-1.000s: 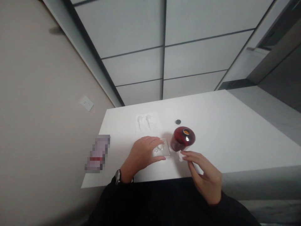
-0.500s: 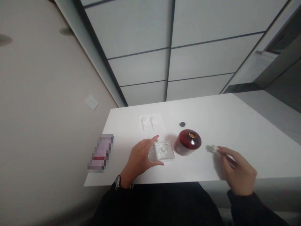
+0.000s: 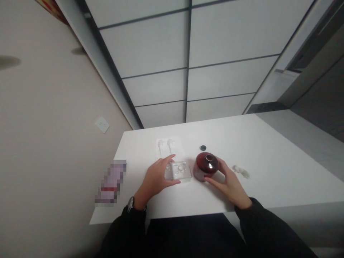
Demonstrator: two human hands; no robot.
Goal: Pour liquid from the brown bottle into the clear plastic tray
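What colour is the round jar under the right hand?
Dark red, glossy jar, with the right hand against its side; seen in the head view.

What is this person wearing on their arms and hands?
Both hands are bare, with no gloves. The left hand has a dark-strapped wristwatch at the wrist, just past a long black sleeve. The right hand emerges from a matching long black sleeve.
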